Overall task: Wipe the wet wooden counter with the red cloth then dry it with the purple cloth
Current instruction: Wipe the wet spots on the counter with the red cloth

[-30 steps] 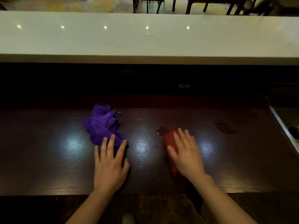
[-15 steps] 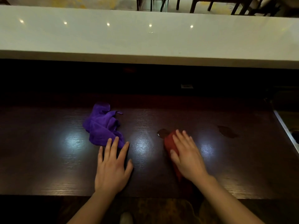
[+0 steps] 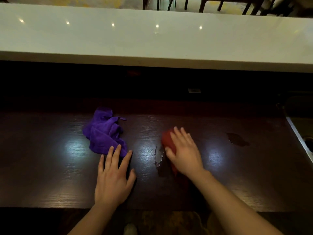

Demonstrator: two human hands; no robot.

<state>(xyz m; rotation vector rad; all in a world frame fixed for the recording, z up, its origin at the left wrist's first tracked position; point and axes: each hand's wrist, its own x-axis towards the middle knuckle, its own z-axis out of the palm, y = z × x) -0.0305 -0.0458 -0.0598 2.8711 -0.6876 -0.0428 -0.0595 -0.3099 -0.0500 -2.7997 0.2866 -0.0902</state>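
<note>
The right hand [image 3: 183,150] lies flat, fingers apart, pressing the red cloth [image 3: 166,139] onto the counter [image 3: 50,167]; the left hand [image 3: 112,177] rests spread, fingertips touching the purple cloth [image 3: 103,133]

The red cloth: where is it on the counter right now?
In the head view the red cloth lies right of centre on the wooden counter, pressed flat under the right hand, with a wet streak just to its left.
</note>
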